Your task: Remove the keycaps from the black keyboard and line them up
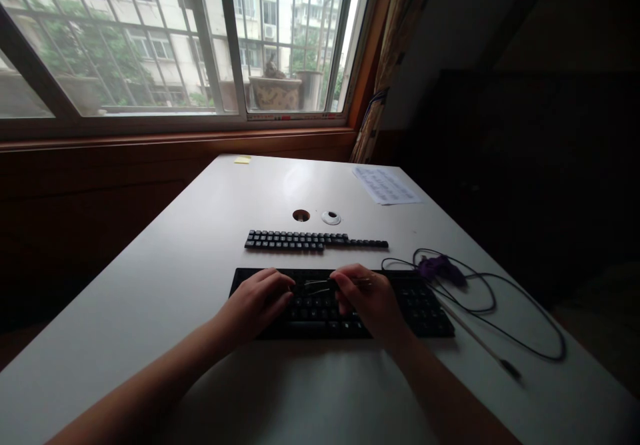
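Observation:
A black keyboard (320, 330) lies on the white table in front of me, with both hands over it. My right hand (367, 295) is closed around a wire keycap puller (318, 286), its thin prongs pointing left. Over the keyboard's left part is my left hand (263, 298), fingers curled and fingertips close to the prong ends. Whatever sits between those fingertips is too dark and small to make out. Just beyond the keyboard, loose black keycaps (285, 238) stand in neat rows.
A black cable (493, 298) with a purple cloth-like item (440, 270) and a thin stick with a dark tip (480, 342) lie right. Behind the keycaps are a cable hole (301, 216) and its white cover (331, 218). Papers (387, 186) and a yellow note (243, 160) lie farther back.

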A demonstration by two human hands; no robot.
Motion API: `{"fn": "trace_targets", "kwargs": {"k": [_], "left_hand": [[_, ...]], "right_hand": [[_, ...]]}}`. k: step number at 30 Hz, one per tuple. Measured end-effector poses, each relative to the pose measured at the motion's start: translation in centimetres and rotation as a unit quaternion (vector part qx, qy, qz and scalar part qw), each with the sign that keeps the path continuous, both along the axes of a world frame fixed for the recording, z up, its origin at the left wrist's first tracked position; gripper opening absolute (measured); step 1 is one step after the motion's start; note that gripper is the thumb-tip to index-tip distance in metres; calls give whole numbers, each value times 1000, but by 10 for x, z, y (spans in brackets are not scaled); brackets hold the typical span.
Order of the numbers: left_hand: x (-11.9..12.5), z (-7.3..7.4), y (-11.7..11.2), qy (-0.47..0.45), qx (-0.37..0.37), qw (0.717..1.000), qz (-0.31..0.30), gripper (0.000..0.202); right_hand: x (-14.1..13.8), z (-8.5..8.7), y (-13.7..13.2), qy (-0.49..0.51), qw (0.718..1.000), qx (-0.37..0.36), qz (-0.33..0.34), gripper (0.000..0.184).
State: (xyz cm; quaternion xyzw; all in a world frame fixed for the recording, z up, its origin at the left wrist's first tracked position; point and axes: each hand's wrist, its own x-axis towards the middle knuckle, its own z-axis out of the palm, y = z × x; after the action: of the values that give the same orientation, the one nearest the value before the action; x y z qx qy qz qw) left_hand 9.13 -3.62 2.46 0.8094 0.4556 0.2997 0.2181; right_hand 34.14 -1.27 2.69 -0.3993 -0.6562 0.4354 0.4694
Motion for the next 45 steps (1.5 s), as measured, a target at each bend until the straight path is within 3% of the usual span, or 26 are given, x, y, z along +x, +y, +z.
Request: {"fn": "trace_targets", "kwargs": {"k": [7, 14, 31, 45], "left_hand": [[4, 8, -3, -108, -118, 987, 22, 24], [3, 8, -1, -128, -154, 979, 44, 22], [-5, 6, 4, -176, -258, 950, -4, 30], [-10, 6, 5, -244, -331, 910, -44, 37]], "right_hand": [[-10, -7, -7, 1, 996, 27, 85, 13], [-10, -12, -7, -43, 986, 109, 117, 15], [-10, 1, -7, -79, 957, 239, 146, 20], [-9, 8, -10, -113, 946, 256, 165, 19]]}}
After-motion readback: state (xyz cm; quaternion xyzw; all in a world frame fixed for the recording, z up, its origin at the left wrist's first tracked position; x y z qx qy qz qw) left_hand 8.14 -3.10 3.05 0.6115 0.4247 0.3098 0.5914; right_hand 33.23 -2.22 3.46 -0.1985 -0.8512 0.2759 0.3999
